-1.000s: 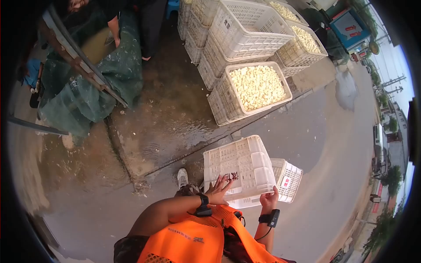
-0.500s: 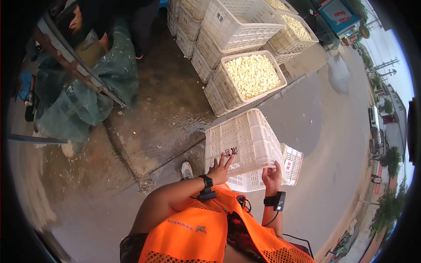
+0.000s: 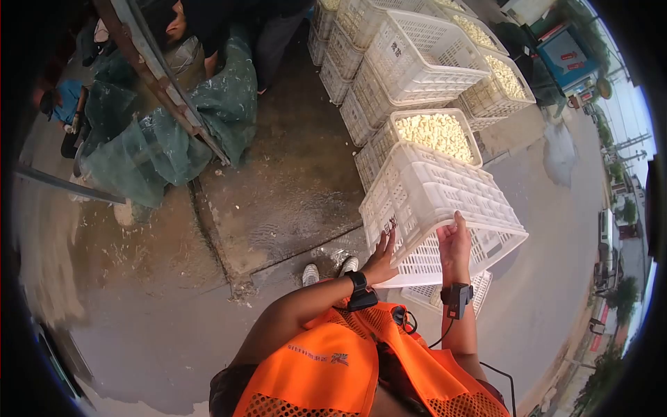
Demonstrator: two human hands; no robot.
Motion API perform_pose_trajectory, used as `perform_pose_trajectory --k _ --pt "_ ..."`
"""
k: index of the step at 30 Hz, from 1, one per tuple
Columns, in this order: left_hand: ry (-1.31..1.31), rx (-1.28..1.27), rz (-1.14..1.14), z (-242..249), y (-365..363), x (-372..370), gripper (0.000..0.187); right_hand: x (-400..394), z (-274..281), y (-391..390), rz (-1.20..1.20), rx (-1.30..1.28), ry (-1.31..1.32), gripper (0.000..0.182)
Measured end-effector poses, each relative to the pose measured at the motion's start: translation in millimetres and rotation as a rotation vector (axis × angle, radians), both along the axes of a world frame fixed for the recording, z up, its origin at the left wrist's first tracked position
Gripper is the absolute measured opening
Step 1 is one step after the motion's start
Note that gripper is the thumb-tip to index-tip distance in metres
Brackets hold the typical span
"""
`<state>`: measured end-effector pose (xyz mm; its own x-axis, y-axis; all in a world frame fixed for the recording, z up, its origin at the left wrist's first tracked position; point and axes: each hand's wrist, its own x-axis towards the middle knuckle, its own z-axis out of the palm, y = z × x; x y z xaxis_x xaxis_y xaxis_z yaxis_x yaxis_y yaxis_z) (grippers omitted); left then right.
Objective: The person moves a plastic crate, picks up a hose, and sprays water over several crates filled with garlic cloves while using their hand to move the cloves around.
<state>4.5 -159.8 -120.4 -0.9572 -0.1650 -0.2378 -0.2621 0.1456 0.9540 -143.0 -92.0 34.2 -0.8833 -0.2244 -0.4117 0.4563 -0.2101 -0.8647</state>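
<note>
1. The held crate (image 3: pixel 401 191) is in front of the orange vest (image 3: pixel 326 361), tilted, between the two hands and above the lower crate (image 3: pixel 479 288).
2. The left hand (image 3: pixel 379 264) lies against its marked side, fingers spread wide.
3. The right hand (image 3: pixel 455 243) holds its rim, fingers bent at the edge; how far they wrap around it, I cannot tell.
4. The lower crate is on the pavement (image 3: pixel 542 313), partly hidden by the held crate.
5. Beyond the held crate, a filled crate (image 3: pixel 434 135) contains pale pieces; stacked crates (image 3: pixel 347 59) stand behind it.
6. To the left, green netting (image 3: pixel 167 149) hangs near a metal bar (image 3: pixel 163 76), with a person in dark clothes (image 3: pixel 233 21) beside it.
</note>
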Motion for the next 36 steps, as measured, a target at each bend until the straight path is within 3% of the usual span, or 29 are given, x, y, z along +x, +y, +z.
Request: perform_pose_trajectory --k 5,7,8,9,10,11,12,13,15,17,18,20,21,23,25,26,30,36 --pt "0.177 -0.05 0.164 -28.6 -7.6 -45.9 0.107 -45.2 0.8 -73.9 0.213 0.116 0.01 0.025" --pt "0.279 0.209 0.268 -52.6 -13.9 -67.4 0.102 -64.0 -12.0 -93.4 0.27 0.103 -0.019 0.025" --pt "0.301 0.315 0.391 -47.7 -17.0 -78.3 0.086 -69.5 -12.1 -101.6 0.449 0.164 0.093 0.027" --pt "0.299 0.306 0.378 -42.6 -26.0 -90.8 0.086 -80.5 -10.5 -104.7 0.624 0.225 0.212 0.029" --pt "0.115 0.518 0.325 -33.1 -41.3 -101.4 0.085 -92.7 -21.7 -95.5 0.756 0.44 0.507 0.037" --pt "-0.084 0.728 0.271 -31.9 -47.8 -108.8 0.084 -100.3 -27.3 -81.2 0.739 0.436 0.496 0.037" --pt "-0.011 0.85 0.368 -52.1 -47.9 -124.0 0.068 -107.9 -30.9 -64.6 0.645 0.663 0.844 0.045" --pt "-0.013 0.848 0.352 -46.6 -55.2 -137.3 0.068 -118.6 -32.7 -46.3 0.528 0.894 1.194 0.054" --pt "-0.151 1.039 0.38 -18.8 -73.1 -156.7 0.062 -133.5 -37.1 6.9 0.297 1.393 1.165 0.071" --pt "-0.178 1.042 0.394 8.9 -76.2 -179.5 0.059 -151.3 -60.0 62.7 0.139 1.562 0.811 0.086" --pt "-0.163 0.993 0.405 15.3 -75.5 -188.9 0.055 -165.3 -82.6 81.9 0.137 1.559 0.806 0.086" --pt "-0.155 0.923 0.427 34.2 -72.5 -206.4 0.052 -179.7 -117.2 105.0 -0.099 1.103 0.624 0.081" --pt "-0.178 0.909 0.411 36.9 -73.8 -216.0 0.052 -186.2 -124.1 109.5 -0.115 1.103 0.597 0.081" --pt "-0.243 0.931 0.376 37.7 -88.3 -234.8 0.05 -208.8 -104.5 83.2 0.122 0.637 0.2 0.073" --pt "-0.293 0.89 0.31 29.0 -103.7 -253.4 0.049 -226.2 -134.0 73.1 0.038 0.747 0.292 0.063" --pt "-0.262 0.903 0.337 33.0 -109.5 -267.2 0.049 -232.9 -117.6 62.6 0.031 0.667 0.239 0.06" --pt "-0.27 0.91 0.296 32.8 -126.2 -306.1 0.049 -269.3 -124.6 52.1 0.013 0.657 0.355 0.068" --pt "-0.298 0.845 0.255 37.0 -132.3 -366.4 0.054 -331.9 -135.4 45.5 0.033 0.639 0.319 0.072"
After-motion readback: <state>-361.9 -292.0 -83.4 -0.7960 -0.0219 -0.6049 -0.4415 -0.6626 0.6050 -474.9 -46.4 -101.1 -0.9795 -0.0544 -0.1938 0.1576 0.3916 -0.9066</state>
